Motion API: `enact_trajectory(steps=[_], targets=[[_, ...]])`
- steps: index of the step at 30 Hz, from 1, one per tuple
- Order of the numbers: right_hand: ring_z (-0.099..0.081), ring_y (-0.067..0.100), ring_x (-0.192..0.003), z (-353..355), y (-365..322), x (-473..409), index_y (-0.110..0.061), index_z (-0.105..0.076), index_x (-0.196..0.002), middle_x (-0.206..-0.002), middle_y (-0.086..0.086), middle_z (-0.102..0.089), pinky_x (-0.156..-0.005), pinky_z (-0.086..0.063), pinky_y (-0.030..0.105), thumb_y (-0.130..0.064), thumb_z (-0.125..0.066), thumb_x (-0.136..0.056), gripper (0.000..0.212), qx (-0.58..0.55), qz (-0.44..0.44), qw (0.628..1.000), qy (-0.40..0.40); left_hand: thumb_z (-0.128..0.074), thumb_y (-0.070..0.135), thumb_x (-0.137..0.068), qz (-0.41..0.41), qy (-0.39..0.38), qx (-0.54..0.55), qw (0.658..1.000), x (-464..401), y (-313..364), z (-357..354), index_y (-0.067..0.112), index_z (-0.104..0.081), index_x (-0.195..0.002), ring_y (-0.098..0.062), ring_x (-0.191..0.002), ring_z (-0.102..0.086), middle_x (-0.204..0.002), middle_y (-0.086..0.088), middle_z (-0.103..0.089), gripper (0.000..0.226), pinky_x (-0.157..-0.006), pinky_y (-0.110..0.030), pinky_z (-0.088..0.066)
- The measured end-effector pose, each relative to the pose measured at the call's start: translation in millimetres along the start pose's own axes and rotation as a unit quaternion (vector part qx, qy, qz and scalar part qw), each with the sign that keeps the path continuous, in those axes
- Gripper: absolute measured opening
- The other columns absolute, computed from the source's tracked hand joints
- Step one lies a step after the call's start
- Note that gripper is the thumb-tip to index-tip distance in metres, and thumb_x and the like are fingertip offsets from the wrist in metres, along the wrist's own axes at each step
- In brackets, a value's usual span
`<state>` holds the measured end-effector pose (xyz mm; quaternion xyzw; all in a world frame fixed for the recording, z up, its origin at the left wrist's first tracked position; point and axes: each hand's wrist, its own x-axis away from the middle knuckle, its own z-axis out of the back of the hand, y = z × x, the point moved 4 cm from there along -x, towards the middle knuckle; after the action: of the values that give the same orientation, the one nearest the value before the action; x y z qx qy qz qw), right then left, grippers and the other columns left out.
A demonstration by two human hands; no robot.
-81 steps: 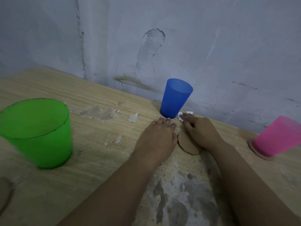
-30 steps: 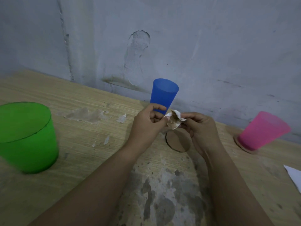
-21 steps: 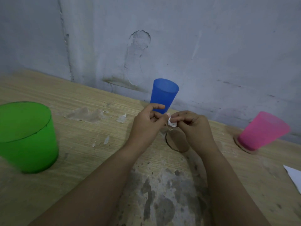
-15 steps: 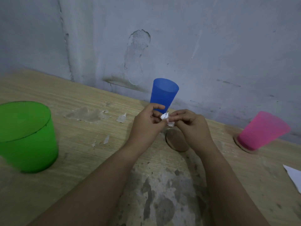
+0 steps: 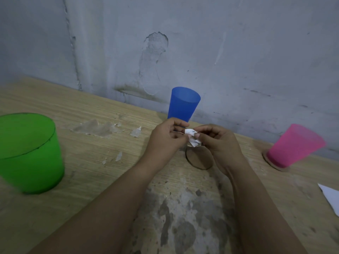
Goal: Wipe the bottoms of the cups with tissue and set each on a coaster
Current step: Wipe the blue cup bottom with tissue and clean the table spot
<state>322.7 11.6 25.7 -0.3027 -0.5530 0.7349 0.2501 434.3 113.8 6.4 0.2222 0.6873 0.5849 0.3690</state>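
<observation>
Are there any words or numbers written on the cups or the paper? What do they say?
None: no words, numbers or signs can be read anywhere.
Blue cup, green cup, pink cup: plain, no print.
Tissue, pinched by the left hand and right hand: a few dark specks, too small to tell if they are print.
Round brown coaster: blank.

Both forearms reach forward from the bottom edge and converge at centre frame. Left hand point(image 5: 166, 139): fingers curled, thumb and forefinger pinching. Right hand point(image 5: 220, 143): knuckles up, fingers curled inward, fingertips meeting the left's in a shared pinch. Wrists bare, held level, close together, raised off the worktop point(image 5: 91, 180).
</observation>
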Motion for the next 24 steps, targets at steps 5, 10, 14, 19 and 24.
enact_trajectory(steps=[5, 10, 14, 19, 24], targets=[[-0.068, 0.013, -0.072, -1, -9, 1, -0.025, -0.074, -0.07, -0.073, -0.004, -0.074, -0.071, -0.057, 0.024, 0.004, -0.067, -0.075, 0.03, 0.053, 0.039, 0.998, 0.015, -0.072, 0.004, -0.077, -0.004, 0.024, 0.008, 1.0, 0, 1, 4, 0.022, -0.068, -0.079, -0.01, -0.075, -0.069, -0.079, 0.003, -0.072, 0.018, -0.068, -0.021, -0.057], [-0.067, 0.014, -0.071, -5, -11, 2, -0.024, -0.074, -0.07, -0.072, -0.002, -0.073, -0.07, -0.056, 0.025, 0.004, -0.066, -0.074, 0.029, 0.086, 0.06, 0.994, 0.034, -0.075, 0.009, -0.076, -0.007, 0.044, 0.014, 0.999, 0, 5, 5, 0.02, -0.071, -0.08, -0.004, -0.074, -0.068, -0.077, 0.007, -0.073, 0.012, -0.064, -0.01, -0.051], [-0.069, 0.015, -0.083, -2, -8, 1, -0.024, -0.076, -0.077, -0.085, 0.001, -0.074, -0.076, -0.054, 0.025, 0.001, -0.062, -0.079, 0.028, 0.03, 0.051, 0.997, 0.048, -0.068, 0.008, -0.081, -0.027, 0.018, 0.016, 0.999, 2, 6, 2, 0.023, -0.074, -0.093, 0.001, -0.088, -0.067, -0.089, 0.012, -0.073, 0.02, -0.076, -0.01, -0.05], [-0.071, 0.018, -0.09, 5, 1, 1, -0.017, -0.076, -0.087, -0.089, 0.004, -0.076, -0.082, -0.056, 0.026, -0.021, -0.075, -0.072, 0.016, -0.055, 0.008, 0.997, 0.052, -0.056, 0.004, -0.086, -0.075, -0.052, -0.074, 0.993, 9, 7, -9, 0.024, -0.069, -0.11, 0.012, -0.111, -0.052, -0.115, 0.021, -0.064, 0.034, -0.093, -0.004, -0.038], [-0.068, 0.017, -0.079, 21, 6, -2, -0.014, -0.075, -0.079, -0.078, 0.005, -0.074, -0.079, -0.056, 0.027, -0.014, -0.077, -0.068, 0.012, -0.097, -0.033, 0.988, 0.116, -0.055, 0.004, -0.086, -0.088, -0.106, -0.118, 0.983, 12, 2, -17, 0.02, -0.072, -0.105, 0.013, -0.118, -0.046, -0.12, 0.012, -0.064, 0.03, -0.095, 0.0, -0.031]])
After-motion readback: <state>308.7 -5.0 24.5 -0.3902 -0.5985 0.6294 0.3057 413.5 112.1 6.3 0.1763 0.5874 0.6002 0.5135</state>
